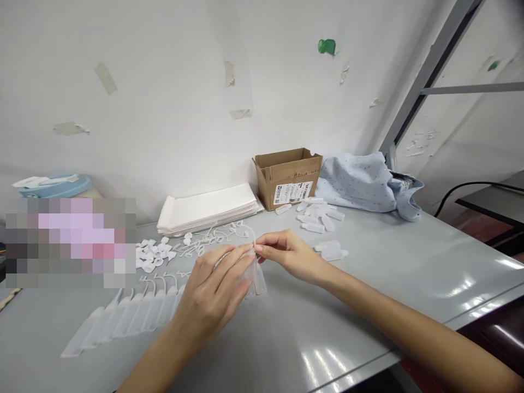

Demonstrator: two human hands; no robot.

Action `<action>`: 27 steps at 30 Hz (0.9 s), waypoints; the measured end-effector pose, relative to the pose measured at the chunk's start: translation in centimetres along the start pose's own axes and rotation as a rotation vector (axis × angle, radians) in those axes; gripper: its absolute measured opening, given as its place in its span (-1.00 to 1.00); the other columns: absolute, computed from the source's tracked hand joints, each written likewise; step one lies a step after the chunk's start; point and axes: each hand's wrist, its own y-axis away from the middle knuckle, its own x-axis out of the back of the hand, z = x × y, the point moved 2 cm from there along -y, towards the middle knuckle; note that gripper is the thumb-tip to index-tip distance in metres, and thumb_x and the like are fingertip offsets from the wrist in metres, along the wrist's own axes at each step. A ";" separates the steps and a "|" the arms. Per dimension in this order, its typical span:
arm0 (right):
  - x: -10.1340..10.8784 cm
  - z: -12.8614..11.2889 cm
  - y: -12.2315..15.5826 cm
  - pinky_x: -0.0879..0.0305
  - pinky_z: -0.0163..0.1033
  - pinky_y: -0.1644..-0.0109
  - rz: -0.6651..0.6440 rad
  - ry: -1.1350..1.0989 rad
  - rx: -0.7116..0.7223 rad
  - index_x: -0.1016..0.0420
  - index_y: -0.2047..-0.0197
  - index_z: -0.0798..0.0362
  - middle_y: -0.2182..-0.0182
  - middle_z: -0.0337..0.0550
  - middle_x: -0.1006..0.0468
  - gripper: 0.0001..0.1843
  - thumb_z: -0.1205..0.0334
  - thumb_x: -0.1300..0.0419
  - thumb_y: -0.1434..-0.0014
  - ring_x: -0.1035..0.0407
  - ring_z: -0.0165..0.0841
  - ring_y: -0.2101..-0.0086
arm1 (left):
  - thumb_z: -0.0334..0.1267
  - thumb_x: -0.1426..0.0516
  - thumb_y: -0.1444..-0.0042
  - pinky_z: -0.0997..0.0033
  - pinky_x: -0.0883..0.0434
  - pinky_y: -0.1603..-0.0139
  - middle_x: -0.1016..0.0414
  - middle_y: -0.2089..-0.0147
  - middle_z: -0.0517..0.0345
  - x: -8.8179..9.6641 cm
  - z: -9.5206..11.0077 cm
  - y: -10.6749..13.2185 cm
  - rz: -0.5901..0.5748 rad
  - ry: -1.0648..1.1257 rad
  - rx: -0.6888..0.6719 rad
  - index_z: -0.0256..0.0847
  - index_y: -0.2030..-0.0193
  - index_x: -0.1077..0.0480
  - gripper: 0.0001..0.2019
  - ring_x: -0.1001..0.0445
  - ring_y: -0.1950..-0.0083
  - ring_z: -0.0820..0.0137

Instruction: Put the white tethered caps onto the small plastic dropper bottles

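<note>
1. Closely, the right hand (286,254) is pinching thumb and fingers together at the lower end of a thin curved tube (252,231), leaving almost no gap between the tips.
2. Just beside it, the left hand (213,289) is bending its fingers over a translucent bottle (260,281), its fingertips almost meeting those of the right hand; whether it is gripping or merely steadying, one cannot tell. The bottle's lower end is showing between and below the two hands.
3. To the left of the left hand, a row of bottles (135,310) is lying side by side, slender bent tubes rising from several tops.
4. Just beyond the right hand, two loose bottles (333,252) are lying on the grey table (393,262).
5. Past the left hand's fingers, more thin tubes (213,236) are lying in a tangle, with small white parts (153,255) heaping up to their left.
6. Farther beyond the right hand, a cluster of bottles (317,214) is lying loosely.
7. Behind both hands, a stack of white sheets (208,207) is resting near an open cardboard box (266,188).
8. Beyond and right of the right hand, a speckled blue cloth (354,177) is lying crumpled beside the box.
</note>
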 end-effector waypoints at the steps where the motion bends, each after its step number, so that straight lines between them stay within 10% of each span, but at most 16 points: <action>1: 0.1 -0.1 0.0 -0.34 -0.20 0.14 -0.003 0.021 -0.001 -0.61 0.30 0.07 0.44 -0.21 -0.54 -0.75 0.09 -0.18 -0.17 -0.38 -0.37 0.35 | -0.49 -0.18 -0.09 0.12 -0.38 -0.06 -0.52 -0.03 -0.04 -0.1 0.0 0.0 0.004 0.018 0.010 -0.26 -0.12 -0.28 -0.57 -0.36 -0.10 0.15; 27: 1.5 -1.1 0.3 -0.24 -0.30 0.32 -0.113 0.030 -0.197 -0.52 0.40 0.15 0.51 -0.26 -0.40 -0.73 0.08 -0.23 -0.10 -0.25 -0.47 0.48 | -0.27 -0.27 -0.06 0.15 -0.31 -0.13 -0.44 -0.04 -0.01 -0.8 0.5 -1.5 -0.064 0.391 0.217 -0.22 -0.11 -0.26 -0.52 -0.28 -0.12 0.20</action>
